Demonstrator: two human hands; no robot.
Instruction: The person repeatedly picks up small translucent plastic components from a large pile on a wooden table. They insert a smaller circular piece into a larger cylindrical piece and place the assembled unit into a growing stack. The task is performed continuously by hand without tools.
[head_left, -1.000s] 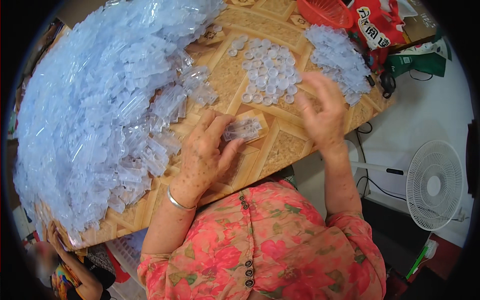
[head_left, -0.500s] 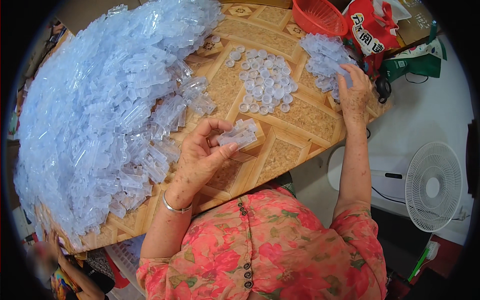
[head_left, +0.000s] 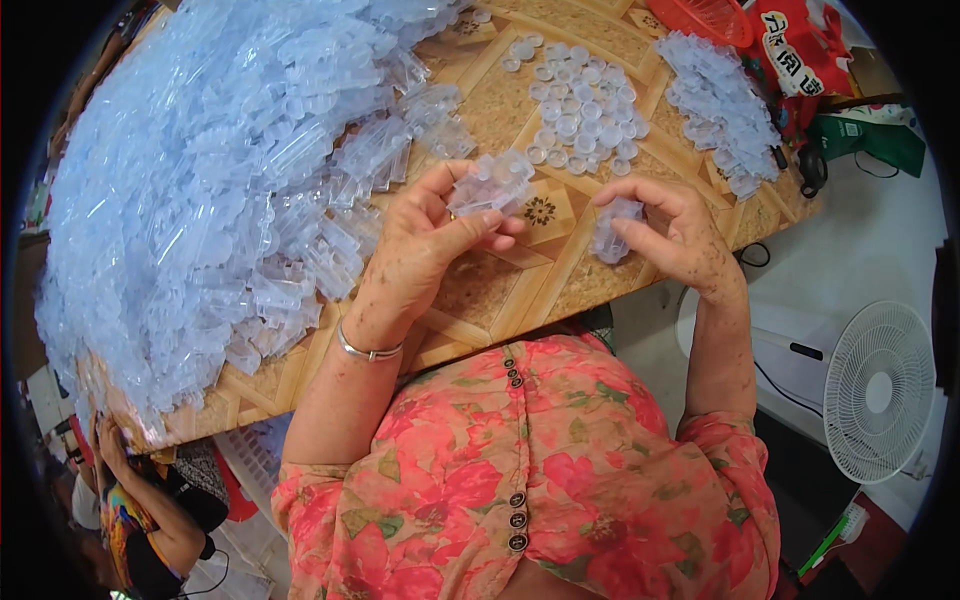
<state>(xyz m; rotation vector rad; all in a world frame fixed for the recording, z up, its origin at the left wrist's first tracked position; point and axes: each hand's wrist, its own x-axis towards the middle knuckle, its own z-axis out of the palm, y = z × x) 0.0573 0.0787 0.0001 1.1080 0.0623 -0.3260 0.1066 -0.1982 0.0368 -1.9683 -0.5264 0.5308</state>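
My left hand (head_left: 425,225) grips a clear plastic casing (head_left: 492,184) between thumb and fingers, above the table's near part. To its right, my right hand (head_left: 672,232) pinches a small clear plastic piece (head_left: 617,230) with thumb and forefinger; its exact kind is hard to make out. Beyond both hands lies a cluster of small round clear caps (head_left: 587,118). A smaller heap of clear plastic pieces (head_left: 715,105) rests at the right. The large pile of clear plastic casings (head_left: 250,170) covers the table's left side, close by my left hand.
The wood-patterned table (head_left: 530,285) curves along its near edge. A red basket (head_left: 705,18) and a red bag (head_left: 795,50) are at the back right, with black scissors (head_left: 812,170) nearby. A white fan (head_left: 878,392) stands right. Another person's arm (head_left: 150,500) shows lower left.
My right hand has come back from the small heap at the right toward my left hand, bringing a clear piece. My left hand still holds its casing. The whole view has shifted slightly.
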